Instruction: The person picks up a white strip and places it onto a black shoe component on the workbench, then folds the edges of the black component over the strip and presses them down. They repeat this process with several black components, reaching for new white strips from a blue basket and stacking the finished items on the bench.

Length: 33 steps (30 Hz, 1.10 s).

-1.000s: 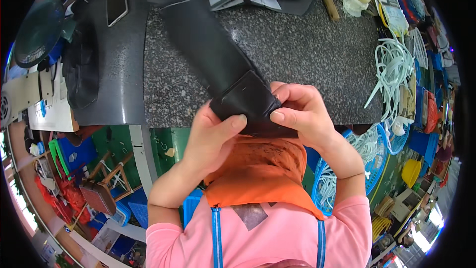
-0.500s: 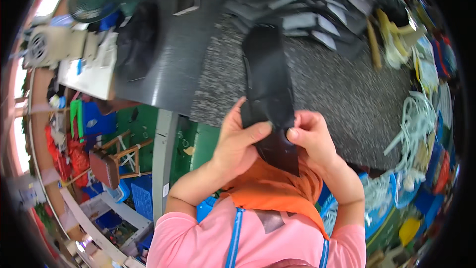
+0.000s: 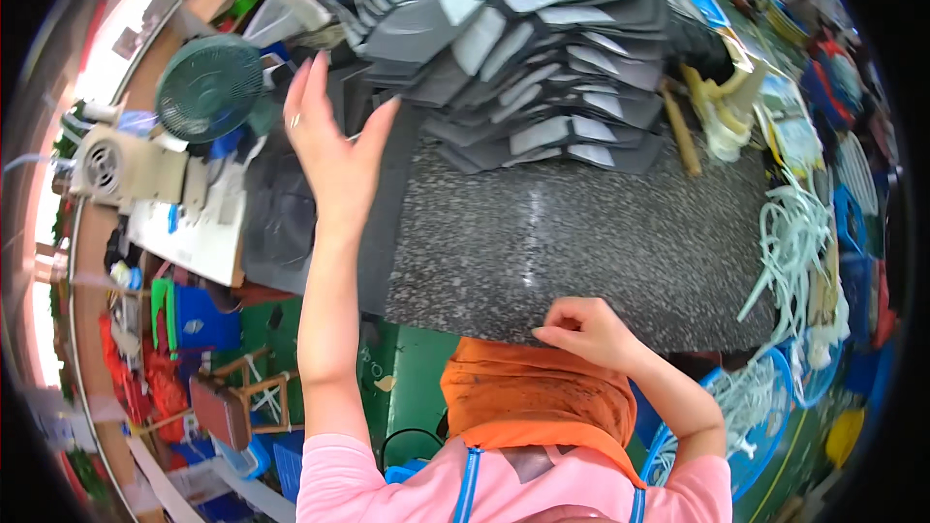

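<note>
1. The left hand (image 3: 337, 160) is raised beyond the tabletop's left side, thumb and fingers spread wide, with nothing visible in its grasp.
2. The right hand (image 3: 591, 334) is at the near edge of the speckled tabletop (image 3: 581, 232), narrow and loosely curled – whether something small sits inside it, I cannot tell.
3. The dark panels (image 3: 528, 63), some with pale grey faces, overlap in a pile across the tabletop's far side, to the right of the left hand's thumb.
4. That pile looks loosely layered; a sleeve or finger catching 1 panel edge could drag several out of order.
5. The green fan (image 3: 208, 87) stands near the left hand's fingertips, so a careless outward swing could knock it.
6. The wooden stick (image 3: 681, 131) lies just beside the pile's right side – sliding panels could push it toward the pale cords (image 3: 790, 242).
</note>
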### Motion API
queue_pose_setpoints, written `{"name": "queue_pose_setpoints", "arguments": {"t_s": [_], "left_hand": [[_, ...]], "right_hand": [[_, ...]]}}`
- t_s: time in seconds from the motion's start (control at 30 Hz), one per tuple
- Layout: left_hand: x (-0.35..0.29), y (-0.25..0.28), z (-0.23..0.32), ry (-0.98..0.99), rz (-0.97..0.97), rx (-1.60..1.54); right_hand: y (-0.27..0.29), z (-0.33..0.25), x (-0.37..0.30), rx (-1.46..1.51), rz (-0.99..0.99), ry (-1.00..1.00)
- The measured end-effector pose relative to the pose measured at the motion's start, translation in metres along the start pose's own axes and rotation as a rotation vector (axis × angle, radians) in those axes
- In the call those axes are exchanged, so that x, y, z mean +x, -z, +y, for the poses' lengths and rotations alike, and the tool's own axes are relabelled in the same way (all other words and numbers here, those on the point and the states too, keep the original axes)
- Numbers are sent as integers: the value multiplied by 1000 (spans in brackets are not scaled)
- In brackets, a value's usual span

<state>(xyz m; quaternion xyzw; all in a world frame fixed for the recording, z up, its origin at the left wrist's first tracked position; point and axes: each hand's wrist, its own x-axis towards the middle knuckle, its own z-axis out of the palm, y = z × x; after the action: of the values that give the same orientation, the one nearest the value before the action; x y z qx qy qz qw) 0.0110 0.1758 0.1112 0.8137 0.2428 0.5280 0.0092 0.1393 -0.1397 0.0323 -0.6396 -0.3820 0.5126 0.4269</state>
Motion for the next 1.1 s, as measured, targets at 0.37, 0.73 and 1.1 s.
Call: {"name": "queue_pose_setpoints", "arguments": {"t_s": [0.37,0.73,1.1], "left_hand": [[150,-60,23,-46,-240,-369],[-181,42,148,-169,-907,-359],[-149,59,186,650,-784,-1149]], "right_hand": [[117,19,-74,-1293,938,-23],[164,51,-135,-1155,805,286],[29,-25,-47,-503,248,677]]}}
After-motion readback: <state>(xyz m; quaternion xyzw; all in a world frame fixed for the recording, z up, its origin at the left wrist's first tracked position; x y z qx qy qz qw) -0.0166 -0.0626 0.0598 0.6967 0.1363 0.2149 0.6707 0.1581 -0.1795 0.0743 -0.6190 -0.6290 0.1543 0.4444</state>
